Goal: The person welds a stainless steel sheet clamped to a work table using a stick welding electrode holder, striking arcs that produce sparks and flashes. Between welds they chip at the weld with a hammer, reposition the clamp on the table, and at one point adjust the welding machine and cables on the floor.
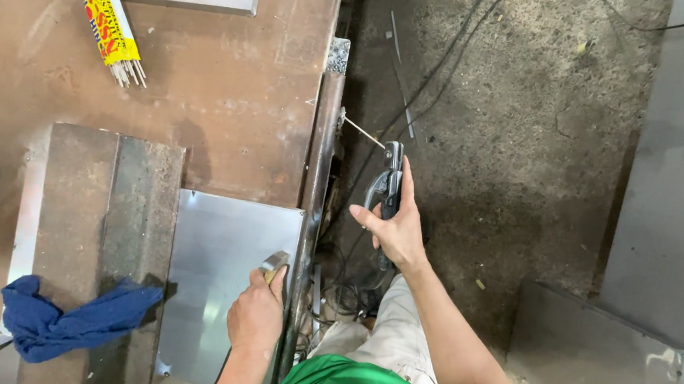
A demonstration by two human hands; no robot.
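Right hand [397, 232]: off the bench's right edge, over the floor [514, 124]; fingers closed around the holder [388, 187], forefinger stretched along its side.
Holder: dark electrode clamp, pointing away from the person; a thin rod [363, 132] sticks out of its tip, slanting toward the bench edge.
Left hand [256, 314]: at the bench's near right edge, fist closed on a small tool [275, 262] whose grey metal head shows above the thumb.
Sheet [227, 264]: shiny metal plate lying flat at the near right corner of the bench [231, 103], just beside the left hand.
Slabs [112, 232]: dark rusty pieces left of the sheet, touching it.
Rag [62, 320]: blue, crumpled over the slabs' near left part.
Rod pack [112, 32]: yellow, at the far edge, bare rod ends pointing toward the person.
Cables [438, 73]: dark, running across the floor beside the bench.
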